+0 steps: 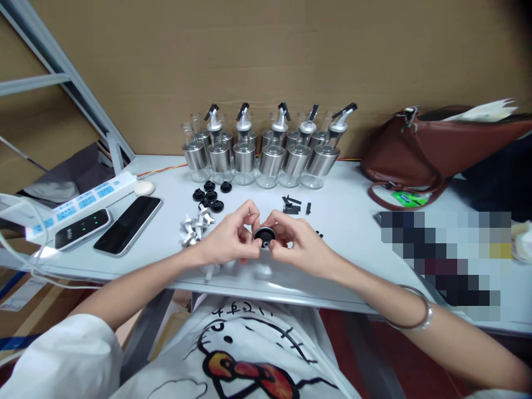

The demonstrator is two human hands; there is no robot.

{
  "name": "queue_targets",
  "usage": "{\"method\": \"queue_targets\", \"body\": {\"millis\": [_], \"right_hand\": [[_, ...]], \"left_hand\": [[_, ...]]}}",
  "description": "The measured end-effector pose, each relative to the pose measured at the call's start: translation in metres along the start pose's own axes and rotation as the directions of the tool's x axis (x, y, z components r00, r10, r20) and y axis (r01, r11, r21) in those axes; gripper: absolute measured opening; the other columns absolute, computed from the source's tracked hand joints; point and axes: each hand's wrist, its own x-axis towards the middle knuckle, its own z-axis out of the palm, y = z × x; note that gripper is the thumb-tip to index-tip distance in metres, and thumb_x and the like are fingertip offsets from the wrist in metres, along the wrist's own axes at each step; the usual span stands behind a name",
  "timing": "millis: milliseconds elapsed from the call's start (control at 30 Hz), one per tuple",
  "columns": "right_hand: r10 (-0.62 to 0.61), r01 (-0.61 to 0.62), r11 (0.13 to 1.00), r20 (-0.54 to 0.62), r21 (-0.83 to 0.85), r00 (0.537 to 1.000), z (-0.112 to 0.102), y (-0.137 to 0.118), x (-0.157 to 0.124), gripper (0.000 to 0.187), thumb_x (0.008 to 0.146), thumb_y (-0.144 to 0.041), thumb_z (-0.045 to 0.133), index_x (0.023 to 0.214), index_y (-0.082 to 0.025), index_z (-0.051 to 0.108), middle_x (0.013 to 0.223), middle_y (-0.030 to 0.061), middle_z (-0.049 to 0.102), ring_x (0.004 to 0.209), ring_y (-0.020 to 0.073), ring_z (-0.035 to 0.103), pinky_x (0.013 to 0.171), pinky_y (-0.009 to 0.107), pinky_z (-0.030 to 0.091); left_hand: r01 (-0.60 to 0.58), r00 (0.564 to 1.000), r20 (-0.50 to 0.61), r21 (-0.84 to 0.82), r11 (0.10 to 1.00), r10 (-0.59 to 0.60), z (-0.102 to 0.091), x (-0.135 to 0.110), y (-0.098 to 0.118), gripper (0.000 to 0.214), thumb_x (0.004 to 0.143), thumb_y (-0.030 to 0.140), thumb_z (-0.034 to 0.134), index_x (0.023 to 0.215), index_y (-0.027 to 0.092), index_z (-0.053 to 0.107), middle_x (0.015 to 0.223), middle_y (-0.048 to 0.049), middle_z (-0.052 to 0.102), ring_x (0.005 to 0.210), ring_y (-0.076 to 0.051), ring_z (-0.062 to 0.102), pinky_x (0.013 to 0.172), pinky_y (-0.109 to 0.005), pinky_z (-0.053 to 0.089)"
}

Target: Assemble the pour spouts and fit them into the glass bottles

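Observation:
Between my two hands, above the front of the table, is a round black stopper (265, 236) with a paler rim. My left hand (233, 235) pinches it from the left with thumb and fingers. From the right, the thumb and fingertips of my right hand (302, 244) press on it too. Loose black stoppers (211, 195) lie beyond my left hand. Silver pourer spouts (195, 226) are piled beside my left wrist and partly hidden by it. Thin black levers (291, 209) lie in a small heap beyond my right hand.
Glass bottles with steel sleeves (245, 159) stand in rows at the back, several topped with pourers. To the left are a phone (128, 226), a small black device (83, 228) and a power strip (89, 199). A brown handbag (399, 149) sits at the right.

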Motion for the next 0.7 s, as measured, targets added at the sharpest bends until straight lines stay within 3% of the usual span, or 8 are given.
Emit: {"method": "queue_targets", "body": {"millis": [233,367,467,600,700], "right_hand": [[-0.014,0.014,1.0,0.007,-0.019,1.0,0.0,0.0,0.0,0.012,0.068,-0.014,0.049,0.078,-0.02,0.046,0.05,-0.0103,0.036,0.047,0.0067,0.032,0.045,0.018,0.027],[-0.025,0.024,0.996,0.013,0.084,1.0,0.0,0.005,0.002,0.013,0.073,-0.015,0.051,0.084,-0.02,0.047,0.056,-0.0078,0.046,0.049,0.0075,0.039,0.048,0.02,0.033],[-0.1,0.095,0.973,0.01,0.212,0.995,-0.003,0.01,0.003,0.016,0.082,-0.022,0.051,0.098,-0.02,0.05,0.068,-0.003,0.055,0.057,0.0099,0.051,0.056,0.023,0.042],[-0.167,0.182,0.971,-0.109,0.152,0.98,-0.006,0.013,0.003,0.029,0.088,-0.03,0.054,0.115,-0.022,0.051,0.088,0.0026,0.061,0.076,0.0133,0.058,0.067,0.026,0.047],[-0.185,0.202,0.969,-0.124,0.145,0.975,-0.007,0.014,0.003,0.031,0.089,-0.031,0.054,0.119,-0.024,0.051,0.089,0.0025,0.063,0.08,0.0144,0.061,0.07,0.027,0.048]], "left_hand": [[0.016,1.0,0.008,0.01,1.0,-0.016,0.0,0.0,0.001,0.033,0.069,0.016,0.058,0.078,0.022,0.027,0.072,0.0099,0.038,0.039,0.001,0.043,0.033,-0.009,0.039],[-0.039,0.999,-0.01,0.004,0.999,0.039,-0.001,0.0,-0.001,0.033,0.073,0.016,0.059,0.083,0.023,0.029,0.076,0.009,0.043,0.041,0.0,0.051,0.037,-0.011,0.043],[-0.112,0.992,-0.056,-0.027,0.993,0.111,-0.004,0.0,0.0,0.033,0.078,0.021,0.059,0.091,0.025,0.029,0.084,0.0067,0.047,0.051,-0.005,0.061,0.045,-0.015,0.049],[-0.183,0.98,-0.075,0.01,0.983,0.183,-0.007,0.001,0.003,0.033,0.079,0.022,0.063,0.097,0.023,0.035,0.097,0.0012,0.047,0.071,-0.007,0.064,0.066,-0.021,0.054],[-0.192,0.977,-0.085,0.029,0.981,0.194,-0.007,0.002,0.002,0.033,0.078,0.023,0.066,0.098,0.021,0.04,0.102,-0.0012,0.047,0.08,-0.009,0.061,0.075,-0.024,0.053]]}}
